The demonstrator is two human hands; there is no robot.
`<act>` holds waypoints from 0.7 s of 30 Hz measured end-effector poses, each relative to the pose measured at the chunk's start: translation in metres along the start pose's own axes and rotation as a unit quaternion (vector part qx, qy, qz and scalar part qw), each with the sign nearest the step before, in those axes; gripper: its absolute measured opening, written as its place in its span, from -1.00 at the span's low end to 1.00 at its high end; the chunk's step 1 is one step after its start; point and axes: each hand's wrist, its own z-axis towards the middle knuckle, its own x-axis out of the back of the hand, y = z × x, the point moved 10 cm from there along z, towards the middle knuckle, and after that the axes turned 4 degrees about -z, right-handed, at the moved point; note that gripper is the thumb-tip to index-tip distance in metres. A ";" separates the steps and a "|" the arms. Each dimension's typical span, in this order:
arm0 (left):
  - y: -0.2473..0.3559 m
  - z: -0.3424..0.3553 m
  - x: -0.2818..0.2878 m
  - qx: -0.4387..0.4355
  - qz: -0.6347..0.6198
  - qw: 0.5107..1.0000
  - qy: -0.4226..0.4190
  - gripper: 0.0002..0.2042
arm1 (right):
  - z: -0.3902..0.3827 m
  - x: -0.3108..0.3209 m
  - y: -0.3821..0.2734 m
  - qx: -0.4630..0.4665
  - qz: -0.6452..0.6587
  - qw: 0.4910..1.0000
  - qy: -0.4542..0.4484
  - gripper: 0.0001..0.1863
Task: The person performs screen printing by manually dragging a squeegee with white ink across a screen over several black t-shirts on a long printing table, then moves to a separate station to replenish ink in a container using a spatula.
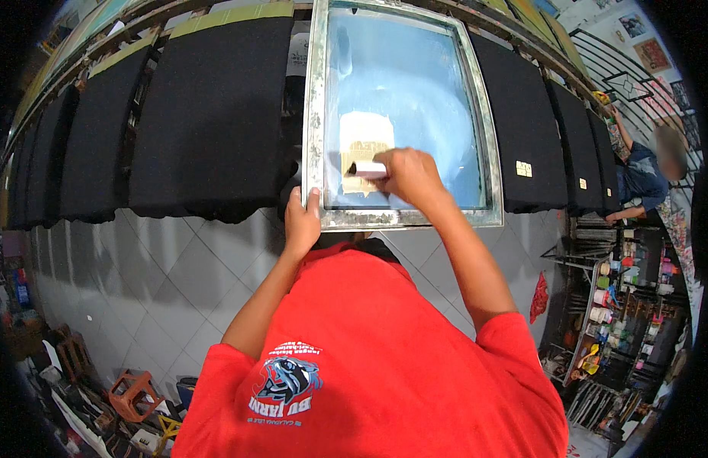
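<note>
Squeegee (367,169) low on a blue-meshed screen (316,114), black cloths (209,114) on either side

The metal-framed screen lies across the row of black cloths, its lower edge toward the person; the right hand (411,174) is closed around the squeegee, which sits over the lower left part of the blue mesh (415,99) — right beside a pale patch (367,126), white above and tan below; the left hand (302,221) grips the frame at its lower left corner.

The cloths hang side by side from a long support; those to the right carry small pale prints (524,169). Beneath runs a floor (216,259) of grey tiles laid diagonally; an orange stool (135,395) stands among clutter at lower left; a rack (594,294) of coloured containers fills the right — with a red rag (538,298) near it; farther up, a co-worker (642,174) in dark blue is beside the last cloths, near a barred metal railing (636,84).
</note>
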 end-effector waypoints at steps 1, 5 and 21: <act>0.000 0.001 -0.001 -0.002 -0.010 1.000 -0.002 -0.68 | 0.007 -0.001 0.004 -0.001 -0.010 1.000 -0.025 -0.83; 0.001 0.000 -0.001 -0.006 -0.001 1.000 -0.006 -0.69 | 0.010 0.019 0.004 0.007 0.008 0.999 0.034 -0.84; 0.006 -0.003 0.003 -0.022 -0.012 1.000 0.019 -0.69 | 0.055 0.020 0.016 0.019 -0.061 0.985 0.162 -0.85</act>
